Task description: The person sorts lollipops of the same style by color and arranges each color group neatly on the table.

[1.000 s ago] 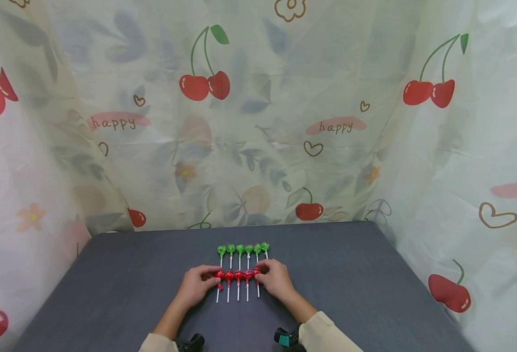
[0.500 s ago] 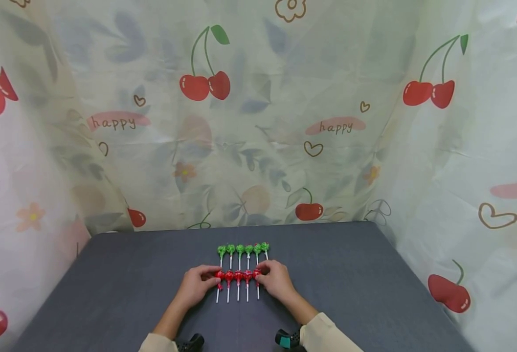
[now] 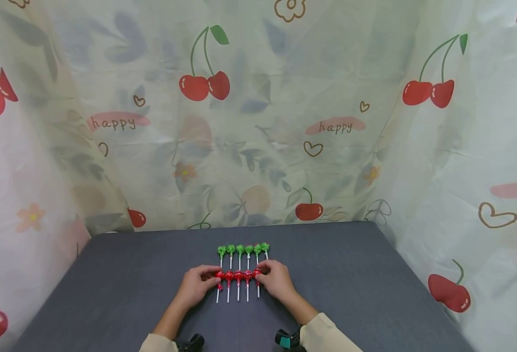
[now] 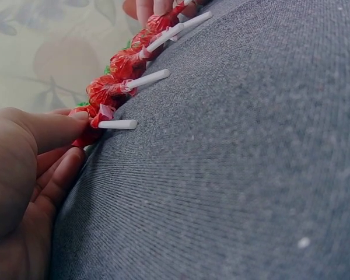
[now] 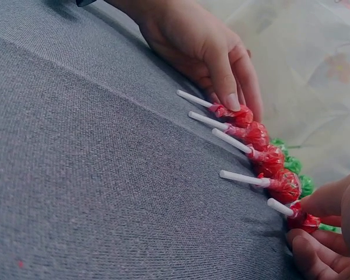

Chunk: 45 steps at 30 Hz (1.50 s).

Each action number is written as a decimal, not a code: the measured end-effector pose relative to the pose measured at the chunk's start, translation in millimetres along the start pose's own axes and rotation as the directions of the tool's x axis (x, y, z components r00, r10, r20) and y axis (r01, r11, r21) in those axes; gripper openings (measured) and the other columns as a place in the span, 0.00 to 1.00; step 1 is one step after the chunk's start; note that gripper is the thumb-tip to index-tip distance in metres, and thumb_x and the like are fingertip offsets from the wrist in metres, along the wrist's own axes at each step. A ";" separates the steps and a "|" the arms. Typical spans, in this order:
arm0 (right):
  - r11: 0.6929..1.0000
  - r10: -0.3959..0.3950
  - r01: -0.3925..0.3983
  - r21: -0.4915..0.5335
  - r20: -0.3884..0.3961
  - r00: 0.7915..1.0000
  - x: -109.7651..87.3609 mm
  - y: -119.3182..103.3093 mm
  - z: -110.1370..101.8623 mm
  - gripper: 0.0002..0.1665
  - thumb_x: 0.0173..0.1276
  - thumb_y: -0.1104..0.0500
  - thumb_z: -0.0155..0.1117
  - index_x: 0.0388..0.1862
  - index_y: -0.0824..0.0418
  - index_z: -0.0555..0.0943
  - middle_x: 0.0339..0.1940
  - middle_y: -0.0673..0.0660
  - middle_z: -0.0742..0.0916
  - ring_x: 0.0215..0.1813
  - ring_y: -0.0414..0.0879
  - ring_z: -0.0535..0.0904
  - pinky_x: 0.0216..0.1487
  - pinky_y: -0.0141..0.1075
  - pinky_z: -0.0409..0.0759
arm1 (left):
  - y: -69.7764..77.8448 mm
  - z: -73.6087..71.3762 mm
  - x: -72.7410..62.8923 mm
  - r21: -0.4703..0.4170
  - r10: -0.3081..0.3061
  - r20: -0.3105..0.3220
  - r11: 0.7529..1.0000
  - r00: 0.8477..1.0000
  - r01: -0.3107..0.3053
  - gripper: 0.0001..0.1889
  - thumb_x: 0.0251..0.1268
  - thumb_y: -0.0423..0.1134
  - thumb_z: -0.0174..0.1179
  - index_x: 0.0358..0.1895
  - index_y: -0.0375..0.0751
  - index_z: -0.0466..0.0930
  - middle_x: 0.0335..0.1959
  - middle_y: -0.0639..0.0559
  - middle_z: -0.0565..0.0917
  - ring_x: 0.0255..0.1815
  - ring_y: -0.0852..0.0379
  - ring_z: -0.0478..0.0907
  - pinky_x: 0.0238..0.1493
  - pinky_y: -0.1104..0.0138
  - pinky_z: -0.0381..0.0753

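Several red-wrapped lollipops lie side by side in a row on the dark grey table, white sticks toward me. At the row's left end my left hand pinches the head of the outermost red lollipop between thumb and fingers. On the opposite end, the last red lollipop is held the same way by my right hand. Behind them runs a row of green-wrapped lollipops, their sticks reaching toward the red heads. My fingers partly cover both end heads.
The dark grey table extends to both sides of the rows. A cherry-patterned curtain encloses it at the back, left and right. Black bands sit at both wrists, by the cream sleeves.
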State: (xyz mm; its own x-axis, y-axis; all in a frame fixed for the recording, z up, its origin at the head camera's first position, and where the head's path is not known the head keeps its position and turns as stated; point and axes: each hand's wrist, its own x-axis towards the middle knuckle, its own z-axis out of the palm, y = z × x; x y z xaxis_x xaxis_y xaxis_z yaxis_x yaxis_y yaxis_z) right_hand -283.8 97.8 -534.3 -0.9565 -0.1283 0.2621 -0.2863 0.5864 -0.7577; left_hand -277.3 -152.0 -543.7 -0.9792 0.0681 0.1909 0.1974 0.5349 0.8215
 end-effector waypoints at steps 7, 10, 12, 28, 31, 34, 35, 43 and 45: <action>1.000 0.000 0.001 0.013 -0.008 1.000 -0.6 -0.3 -0.6 0.11 0.56 0.66 0.72 0.39 0.65 0.85 0.28 0.49 0.82 0.25 0.37 0.76 0.27 0.31 0.76 | -0.3 0.7 -0.4 0.001 0.001 -0.002 1.000 1.000 -0.001 0.13 0.55 0.34 0.71 0.45 0.45 0.88 0.31 0.56 0.83 0.30 0.60 0.76 0.32 0.65 0.75; 1.000 -0.002 0.002 0.017 -0.009 1.000 -1.4 -1.2 -0.8 0.10 0.56 0.67 0.72 0.38 0.64 0.85 0.27 0.49 0.82 0.25 0.37 0.75 0.26 0.31 0.76 | -0.4 1.0 -0.2 -0.005 -0.004 -0.003 1.000 1.000 0.004 0.13 0.55 0.34 0.71 0.45 0.45 0.88 0.31 0.56 0.83 0.30 0.60 0.76 0.32 0.66 0.75; 1.000 -0.005 0.005 0.019 -0.008 1.000 -2.1 -1.8 -1.1 0.10 0.55 0.67 0.71 0.38 0.64 0.85 0.27 0.48 0.83 0.24 0.37 0.75 0.26 0.31 0.75 | -0.6 1.2 -0.2 -0.009 -0.009 -0.001 1.000 1.000 0.009 0.13 0.55 0.34 0.71 0.45 0.46 0.88 0.31 0.57 0.83 0.29 0.60 0.76 0.32 0.66 0.75; 0.999 0.015 -0.015 0.043 -0.005 1.000 -3.6 -3.5 -4.5 0.12 0.56 0.67 0.72 0.40 0.66 0.84 0.27 0.49 0.83 0.26 0.38 0.76 0.27 0.32 0.76 | 1.2 1.2 -0.6 -0.011 0.007 -0.006 1.000 1.000 -0.007 0.12 0.55 0.33 0.71 0.44 0.46 0.88 0.32 0.56 0.83 0.30 0.60 0.76 0.32 0.65 0.75; 0.998 0.023 -0.022 0.057 -0.002 1.000 -5.0 -3.4 -5.3 0.13 0.56 0.66 0.71 0.41 0.66 0.84 0.28 0.51 0.84 0.26 0.39 0.77 0.27 0.32 0.77 | 0.6 0.9 -0.9 -0.009 0.014 -0.012 1.000 1.000 -0.014 0.12 0.55 0.34 0.71 0.45 0.46 0.88 0.32 0.56 0.83 0.31 0.60 0.77 0.33 0.65 0.75; 0.997 0.028 -0.028 0.075 0.002 1.000 -7.2 -3.5 -6.0 0.13 0.57 0.66 0.71 0.42 0.67 0.83 0.29 0.52 0.84 0.25 0.39 0.77 0.26 0.32 0.77 | 0.1 0.8 -1.3 -0.016 0.015 -0.024 1.000 1.000 -0.015 0.12 0.55 0.33 0.71 0.45 0.46 0.88 0.33 0.55 0.83 0.31 0.60 0.77 0.33 0.65 0.75; 0.996 0.029 -0.029 0.080 0.002 1.000 -8.1 -3.4 -6.4 0.13 0.57 0.66 0.70 0.43 0.67 0.83 0.29 0.52 0.84 0.24 0.39 0.77 0.25 0.32 0.77 | 0.0 0.7 -1.4 -0.018 0.016 -0.028 1.000 0.999 -0.016 0.12 0.55 0.33 0.71 0.44 0.46 0.88 0.34 0.55 0.83 0.31 0.60 0.77 0.34 0.65 0.76; 0.991 0.036 -0.035 0.127 0.000 0.999 -18.1 -0.5 -12.5 0.14 0.57 0.68 0.69 0.44 0.66 0.83 0.29 0.52 0.82 0.21 0.38 0.77 0.23 0.33 0.77 | -0.3 -1.1 -3.1 -0.017 0.029 -0.043 0.999 0.999 -0.030 0.12 0.55 0.33 0.71 0.44 0.48 0.88 0.38 0.54 0.83 0.32 0.60 0.78 0.34 0.66 0.77; 0.990 0.033 -0.032 0.135 0.001 0.999 -20.9 -0.1 -14.9 0.15 0.56 0.68 0.69 0.44 0.67 0.83 0.28 0.52 0.82 0.20 0.38 0.77 0.22 0.33 0.77 | -1.1 -0.9 -2.9 -0.014 0.023 -0.050 1.000 0.998 -0.024 0.12 0.55 0.32 0.71 0.43 0.48 0.88 0.38 0.55 0.83 0.32 0.60 0.78 0.34 0.66 0.77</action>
State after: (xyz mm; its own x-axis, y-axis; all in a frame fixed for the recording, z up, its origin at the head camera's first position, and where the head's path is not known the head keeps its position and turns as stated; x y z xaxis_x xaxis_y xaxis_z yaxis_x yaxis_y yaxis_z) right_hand -263.0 112.3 -530.8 -0.9653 -0.1099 0.2368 -0.2602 0.4767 -0.8397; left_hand -274.7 -153.5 -544.6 -0.9709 0.0377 0.2365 0.2210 0.5210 0.8244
